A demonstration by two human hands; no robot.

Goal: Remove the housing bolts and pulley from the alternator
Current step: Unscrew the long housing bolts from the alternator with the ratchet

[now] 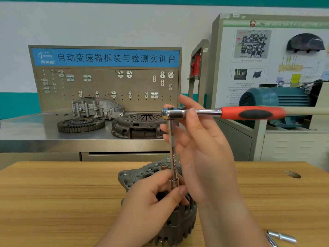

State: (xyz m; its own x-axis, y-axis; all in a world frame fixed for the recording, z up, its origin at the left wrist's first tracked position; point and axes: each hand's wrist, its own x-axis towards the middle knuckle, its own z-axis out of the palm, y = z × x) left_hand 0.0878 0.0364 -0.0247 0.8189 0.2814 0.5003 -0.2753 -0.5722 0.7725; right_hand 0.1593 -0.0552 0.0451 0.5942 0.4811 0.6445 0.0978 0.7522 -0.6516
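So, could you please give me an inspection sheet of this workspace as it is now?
Surface: wooden table, one dark knot mark at right.
Job's things: alternator stands on the table; ratchet with extension bar and socket upright on its top.
Clutter: small metal pieces at the near right edge.
Hands: left hand pinches the socket; right hand holds the ratchet at its head, handle free.
Cables: nothing seen.
Surroundings: steel bench behind with flywheel, clutch cover, housing; pegboard; blue motor at right.
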